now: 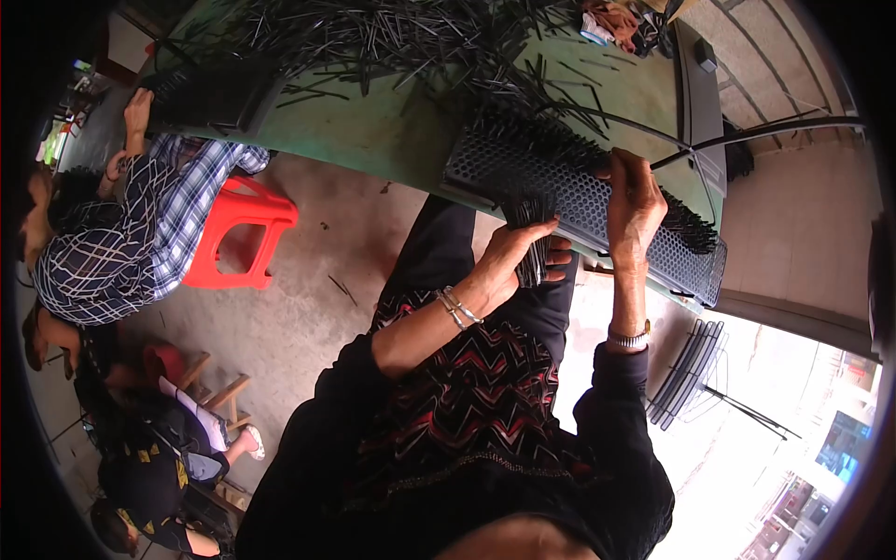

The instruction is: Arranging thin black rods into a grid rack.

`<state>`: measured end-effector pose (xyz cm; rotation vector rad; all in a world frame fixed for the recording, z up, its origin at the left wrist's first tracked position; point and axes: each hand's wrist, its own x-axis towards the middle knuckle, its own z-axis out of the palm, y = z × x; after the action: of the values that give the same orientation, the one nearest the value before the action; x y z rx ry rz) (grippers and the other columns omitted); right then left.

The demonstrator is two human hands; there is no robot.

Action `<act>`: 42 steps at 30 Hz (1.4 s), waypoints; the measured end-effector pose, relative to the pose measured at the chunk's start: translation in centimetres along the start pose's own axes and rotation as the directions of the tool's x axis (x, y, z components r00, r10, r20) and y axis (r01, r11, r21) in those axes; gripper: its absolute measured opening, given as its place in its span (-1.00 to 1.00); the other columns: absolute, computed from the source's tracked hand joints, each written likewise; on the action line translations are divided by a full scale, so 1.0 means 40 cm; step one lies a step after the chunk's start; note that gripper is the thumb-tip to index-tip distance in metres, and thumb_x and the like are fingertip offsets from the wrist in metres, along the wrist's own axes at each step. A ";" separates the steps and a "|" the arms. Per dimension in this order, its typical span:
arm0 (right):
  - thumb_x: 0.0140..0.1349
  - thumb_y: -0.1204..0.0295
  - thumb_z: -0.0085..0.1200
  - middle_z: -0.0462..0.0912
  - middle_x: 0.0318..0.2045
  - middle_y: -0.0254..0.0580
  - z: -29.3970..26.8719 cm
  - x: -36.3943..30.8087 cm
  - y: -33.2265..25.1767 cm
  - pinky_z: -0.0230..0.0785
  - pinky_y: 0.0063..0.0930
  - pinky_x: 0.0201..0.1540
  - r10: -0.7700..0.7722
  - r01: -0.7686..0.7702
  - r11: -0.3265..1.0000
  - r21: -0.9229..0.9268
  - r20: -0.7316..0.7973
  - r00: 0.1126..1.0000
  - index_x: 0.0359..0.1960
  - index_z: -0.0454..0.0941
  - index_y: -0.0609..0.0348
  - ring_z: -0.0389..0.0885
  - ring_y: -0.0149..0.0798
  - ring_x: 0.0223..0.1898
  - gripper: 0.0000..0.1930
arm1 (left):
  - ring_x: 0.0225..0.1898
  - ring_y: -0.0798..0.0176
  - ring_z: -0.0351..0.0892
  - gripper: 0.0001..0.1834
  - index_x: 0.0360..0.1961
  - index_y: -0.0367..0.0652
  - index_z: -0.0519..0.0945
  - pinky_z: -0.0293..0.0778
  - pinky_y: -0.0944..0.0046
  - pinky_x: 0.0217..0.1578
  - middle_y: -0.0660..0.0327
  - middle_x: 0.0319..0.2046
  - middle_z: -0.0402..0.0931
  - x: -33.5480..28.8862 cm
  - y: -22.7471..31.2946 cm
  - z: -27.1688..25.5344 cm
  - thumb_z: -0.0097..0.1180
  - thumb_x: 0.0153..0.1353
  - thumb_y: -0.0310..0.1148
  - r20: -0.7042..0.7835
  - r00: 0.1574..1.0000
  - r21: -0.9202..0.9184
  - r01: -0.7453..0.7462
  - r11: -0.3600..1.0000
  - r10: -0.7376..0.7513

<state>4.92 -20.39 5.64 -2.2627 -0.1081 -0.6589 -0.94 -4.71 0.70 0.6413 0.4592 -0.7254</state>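
Observation:
My left hand (504,257) is wrapped round a bundle of thin black strips (528,213), held at the near edge of the table in front of my lap. Just beyond it lies a long metal tray full of round holes (574,207), slanting down to the right. Many black strips (534,135) stand packed in its far side, and more fill its right end. My right hand (637,207) is over the middle of the tray, thumb and fingers pinched together against the standing strips. What lies between those fingertips is hidden.
Loose black strips (373,42) are heaped across the green table (373,140). Cloths (621,26) lie at the back right. To the left, a person in a plaid shirt (187,201) works by a red stool (238,238) at another tray (210,103). Another person (149,476) sits lower left.

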 end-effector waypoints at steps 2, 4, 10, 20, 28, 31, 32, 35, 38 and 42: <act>0.27 0.53 0.07 0.69 -0.45 -0.23 0.018 -0.003 0.026 0.43 -0.56 -0.32 -0.030 0.029 0.998 -0.054 -0.013 0.999 -0.18 0.59 0.19 0.67 -0.40 -0.41 -0.87 | -0.32 0.14 0.67 -0.74 -0.19 -0.22 0.56 0.66 0.09 -0.31 0.09 -0.32 0.63 0.011 -0.010 -0.006 0.20 0.21 -0.27 0.005 0.999 -0.039 0.035 0.999 -0.035; 0.26 0.54 0.07 0.69 -0.46 -0.22 0.025 -0.003 0.034 0.43 -0.55 -0.32 -0.074 0.073 0.994 -0.076 -0.009 0.997 -0.18 0.59 0.19 0.67 -0.39 -0.41 -0.87 | -0.33 0.17 0.67 -0.76 -0.19 -0.21 0.56 0.65 0.14 -0.33 0.11 -0.33 0.63 0.010 -0.011 -0.006 0.20 0.22 -0.27 -0.018 1.000 -0.026 0.016 1.000 -0.016; 0.21 0.54 0.14 0.62 -0.42 -0.20 0.033 0.006 0.039 0.42 -0.50 -0.35 -0.170 0.179 0.978 -0.110 0.084 0.982 -0.20 0.61 0.19 0.62 -0.31 -0.44 -0.87 | -0.42 0.29 0.65 -0.81 -0.24 -0.16 0.56 0.53 0.34 -0.52 0.15 -0.39 0.64 0.012 -0.012 -0.012 0.17 0.23 -0.27 -0.058 0.998 0.037 -0.038 0.999 0.040; 0.14 0.51 0.20 0.54 -0.35 -0.23 0.016 0.032 0.031 0.41 -0.39 -0.30 -0.248 0.272 0.954 -0.126 0.180 0.952 -0.24 0.66 0.10 0.58 -0.21 -0.35 -0.85 | -0.47 0.30 0.64 -0.82 -0.27 -0.14 0.56 0.46 0.36 -0.57 0.16 -0.41 0.65 -0.019 -0.013 0.013 0.18 0.22 -0.27 -0.006 0.995 0.013 -0.098 0.995 0.098; 0.16 0.43 0.19 0.55 -0.32 -0.23 0.029 0.037 0.017 0.43 -0.37 -0.26 -0.220 0.269 0.947 -0.179 0.251 0.943 -0.22 0.67 0.01 0.59 -0.16 -0.32 -0.85 | -0.48 0.27 0.64 -0.82 -0.27 -0.15 0.56 0.45 0.34 -0.57 0.16 -0.43 0.63 0.001 -0.032 -0.012 0.21 0.20 -0.28 0.019 0.995 0.001 -0.098 0.995 0.098; 0.19 0.36 0.17 0.56 -0.30 -0.24 0.024 0.025 0.029 0.44 -0.34 -0.26 -0.200 0.261 0.922 -0.286 0.225 0.954 -0.21 0.69 -0.07 0.60 -0.16 -0.30 -0.85 | -0.48 0.26 0.64 -0.81 -0.27 -0.15 0.56 0.45 0.33 -0.57 0.16 -0.44 0.63 -0.011 -0.026 0.000 0.22 0.19 -0.28 0.010 0.994 -0.010 -0.109 0.994 0.109; 0.17 0.34 0.18 0.56 -0.30 -0.22 0.021 0.019 0.033 0.44 -0.29 -0.28 -0.205 0.258 0.913 -0.315 0.192 0.960 -0.21 0.68 -0.09 0.60 -0.12 -0.32 -0.85 | -0.49 0.25 0.64 -0.81 -0.27 -0.15 0.57 0.45 0.32 -0.57 0.16 -0.44 0.63 -0.016 -0.024 0.006 0.23 0.18 -0.28 -0.006 0.993 0.003 -0.120 0.993 0.120; 0.17 0.30 0.18 0.56 -0.30 -0.20 0.018 0.007 0.048 0.44 -0.25 -0.28 -0.230 0.293 0.882 -0.370 0.204 0.951 -0.19 0.68 -0.10 0.57 -0.08 -0.31 -0.82 | -0.48 0.25 0.64 -0.80 -0.26 -0.15 0.57 0.45 0.32 -0.57 0.17 -0.43 0.63 -0.017 -0.027 0.005 0.24 0.17 -0.28 0.008 0.994 -0.005 -0.109 0.994 0.109; 0.26 0.27 0.12 0.57 -0.27 -0.17 0.005 -0.025 0.027 0.41 -0.35 -0.16 -0.239 0.300 0.875 -0.380 0.201 0.950 0.00 0.60 0.09 0.57 -0.15 -0.23 -0.68 | -0.46 0.25 0.65 -0.79 -0.24 -0.15 0.59 0.45 0.32 -0.56 0.17 -0.43 0.63 -0.024 -0.022 0.006 0.24 0.16 -0.28 0.015 0.998 -0.002 -0.066 0.998 0.066; 0.27 0.26 0.14 0.59 -0.38 -0.28 -0.056 -0.059 -0.018 0.38 -0.49 -0.25 0.192 -0.335 0.923 0.189 0.529 0.827 -0.07 0.57 0.36 0.48 -0.43 -0.35 -0.63 | -0.44 0.26 0.65 -0.77 -0.23 -0.15 0.60 0.45 0.33 -0.55 0.20 -0.42 0.63 -0.024 -0.015 0.006 0.25 0.16 -0.27 0.004 0.997 0.047 -0.074 0.996 0.074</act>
<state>1.75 -21.17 6.23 -2.0699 -0.1233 0.1080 -1.98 -4.76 1.21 0.6983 0.4152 -0.6686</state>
